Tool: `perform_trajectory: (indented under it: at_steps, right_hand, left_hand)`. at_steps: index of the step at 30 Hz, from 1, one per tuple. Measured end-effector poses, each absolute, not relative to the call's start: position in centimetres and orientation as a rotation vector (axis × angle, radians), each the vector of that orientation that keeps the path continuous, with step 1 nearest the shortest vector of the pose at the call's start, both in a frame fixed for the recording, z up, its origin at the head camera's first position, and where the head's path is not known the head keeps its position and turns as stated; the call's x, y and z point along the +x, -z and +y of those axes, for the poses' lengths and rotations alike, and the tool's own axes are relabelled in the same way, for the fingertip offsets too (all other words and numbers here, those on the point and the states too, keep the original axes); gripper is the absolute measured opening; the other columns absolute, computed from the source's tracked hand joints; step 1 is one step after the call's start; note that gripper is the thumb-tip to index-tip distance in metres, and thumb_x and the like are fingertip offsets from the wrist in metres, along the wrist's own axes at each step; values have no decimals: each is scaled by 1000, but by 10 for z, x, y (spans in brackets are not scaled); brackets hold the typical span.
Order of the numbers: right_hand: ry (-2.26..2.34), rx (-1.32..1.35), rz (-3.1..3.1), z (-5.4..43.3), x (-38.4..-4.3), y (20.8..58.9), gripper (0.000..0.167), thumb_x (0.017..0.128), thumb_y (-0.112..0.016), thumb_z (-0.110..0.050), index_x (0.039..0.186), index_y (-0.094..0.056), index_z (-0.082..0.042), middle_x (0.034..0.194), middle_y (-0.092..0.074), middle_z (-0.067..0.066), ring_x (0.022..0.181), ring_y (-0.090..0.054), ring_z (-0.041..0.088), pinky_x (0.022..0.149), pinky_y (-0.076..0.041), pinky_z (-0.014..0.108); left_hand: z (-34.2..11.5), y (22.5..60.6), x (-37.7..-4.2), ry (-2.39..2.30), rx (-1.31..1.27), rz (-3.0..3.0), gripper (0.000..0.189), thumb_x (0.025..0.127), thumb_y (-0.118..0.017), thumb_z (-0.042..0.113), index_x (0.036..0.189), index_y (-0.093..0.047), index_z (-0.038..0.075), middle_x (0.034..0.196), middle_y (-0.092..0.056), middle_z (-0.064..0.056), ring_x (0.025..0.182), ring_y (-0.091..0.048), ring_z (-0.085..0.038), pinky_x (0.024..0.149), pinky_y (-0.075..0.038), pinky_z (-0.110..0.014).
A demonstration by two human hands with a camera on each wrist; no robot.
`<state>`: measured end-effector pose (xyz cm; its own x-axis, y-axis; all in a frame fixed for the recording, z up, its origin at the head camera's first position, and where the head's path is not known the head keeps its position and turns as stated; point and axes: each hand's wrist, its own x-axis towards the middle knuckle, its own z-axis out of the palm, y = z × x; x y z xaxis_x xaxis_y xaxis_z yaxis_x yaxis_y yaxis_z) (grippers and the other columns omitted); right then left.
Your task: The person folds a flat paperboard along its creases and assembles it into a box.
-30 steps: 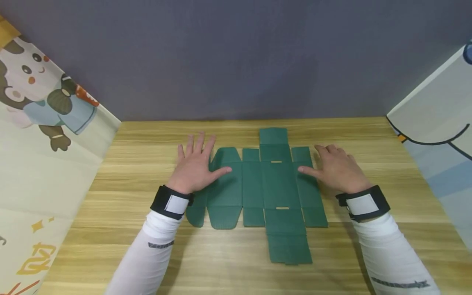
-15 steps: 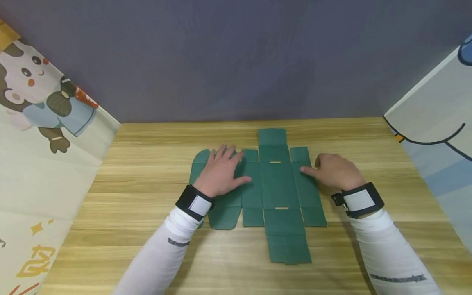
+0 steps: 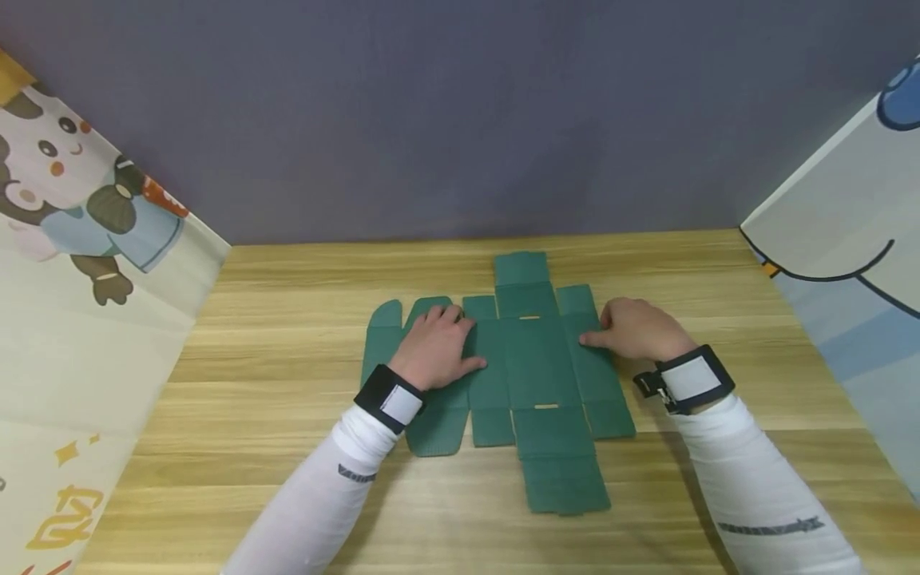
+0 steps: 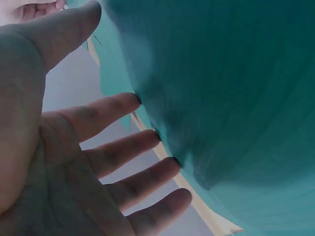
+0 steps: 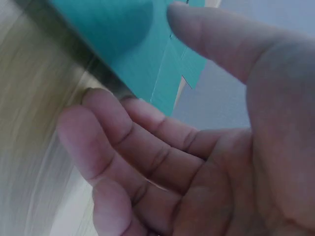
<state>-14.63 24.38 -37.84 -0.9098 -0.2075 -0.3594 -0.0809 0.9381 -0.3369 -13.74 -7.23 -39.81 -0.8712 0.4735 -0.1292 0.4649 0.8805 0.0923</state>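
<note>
An unfolded green cardboard box blank (image 3: 542,363) lies on the wooden table, its flaps spread and two narrow slots in its middle panel. My left hand (image 3: 434,347) is over the blank's left part, thumb out toward the neighbouring panel. In the left wrist view its fingers (image 4: 123,189) reach to the green board (image 4: 236,98), extended and slightly spread. At the blank's right edge, my right hand (image 3: 640,331) pinches the side panel: the thumb is above it and the index fingertip goes under the edge. The other right fingers (image 5: 106,115) curl beside the board.
Wooden tabletop (image 3: 280,335) surrounds the blank. A dark grey-blue wall (image 3: 460,120) stands behind the table. Cartoon-printed panels flank it, one on the left (image 3: 86,335) and one on the right (image 3: 848,263). Both wrists wear black straps.
My left hand has moved right across the blank's left panels. My right fingers have curled in at the right edge, and the blank has shifted slightly left.
</note>
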Motion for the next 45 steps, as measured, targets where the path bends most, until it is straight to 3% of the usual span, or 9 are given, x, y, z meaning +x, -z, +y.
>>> perform_trajectory:
  at_steps: [6,12,19,23,30,33,37,45]
  right_hand:
    - [535,-284,2692,241,-149,375,61,86,-70,-34,127,-46,5,101,-62,16,86,-60,24,72,-51,38]
    - [667,-352,2691,237,-151,370,65,88,-68,-20,140,-37,4,98,-58,12,81,-57,21,69,-48,33]
    - [754,-439,2724,229,-151,355,47,92,-65,-19,131,-50,2,110,-61,16,97,-59,27,79,-50,41]
    - [777,-468,2738,220,-150,345,38,92,-65,-19,123,-54,1,105,-62,14,93,-59,25,75,-50,39]
    - [733,-490,2788,201,-143,333,36,95,-63,-20,124,-52,-3,96,-61,6,78,-56,19,74,-47,36]
    - [706,-498,2818,194,-140,333,36,94,-63,-21,124,-53,-4,97,-62,6,80,-58,19,73,-48,35]
    - [678,-507,2849,189,-138,331,33,94,-63,-24,122,-56,-7,103,-65,8,88,-62,22,73,-50,37]
    - [663,-519,2900,183,-134,331,28,93,-65,-23,117,-60,-10,104,-69,8,90,-65,22,72,-52,38]
  left_hand:
    - [-74,396,-130,-57,680,2901,74,85,-61,62,140,-51,14,144,-46,-12,129,-42,-34,103,-42,-50]
    - [-77,391,-123,-69,659,2899,73,84,-64,60,137,-54,11,137,-50,-14,119,-47,-33,98,-45,-48]
    - [-84,373,-127,-178,727,3008,61,86,-66,54,126,-61,9,124,-59,-12,108,-58,-31,86,-53,-44]
    - [-84,356,-139,-366,810,3142,55,89,-66,44,129,-58,7,121,-61,-11,106,-61,-28,86,-54,-41]
    - [-67,333,-167,-661,878,3145,58,95,-62,33,142,-44,5,136,-52,-12,128,-49,-28,109,-39,-37]
    - [-59,331,-178,-740,847,3075,61,95,-62,31,145,-40,5,140,-50,-13,132,-46,-27,113,-35,-37]
    - [-51,330,-190,-817,810,2965,58,97,-59,29,146,-39,6,136,-53,-11,125,-50,-24,106,-41,-35]
    - [-49,334,-201,-957,768,2896,38,97,-59,24,131,-56,8,117,-60,-7,107,-56,-19,92,-45,-28]
